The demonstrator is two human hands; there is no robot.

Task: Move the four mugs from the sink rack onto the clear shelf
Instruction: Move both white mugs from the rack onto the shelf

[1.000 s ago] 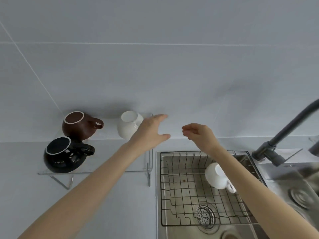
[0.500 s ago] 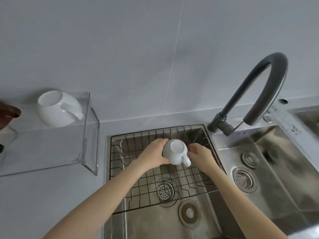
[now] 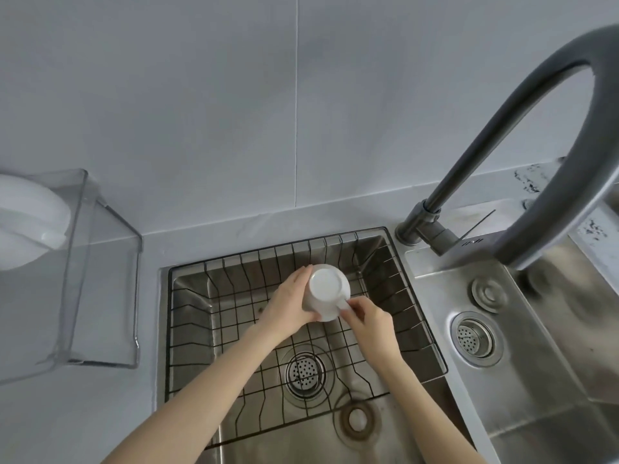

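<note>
- Head view: we hold the glossy white ceramic mug (image 3: 326,293), base up, above the black wire sink rack (image 3: 395,316); our left hand (image 3: 290,308) wraps its side, our right hand (image 3: 366,318) pinches the handle.
- We should lift it straight up clear of the wires, then carry it leftward to the clear acrylic shelf (image 3: 100,279), beside the white mug (image 3: 26,226) already there.

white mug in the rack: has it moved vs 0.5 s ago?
Yes, slightly. The white mug, held by the left hand and right hand, sat nearer the sink drain; now it's nearer the rack back wall, base up.
</note>
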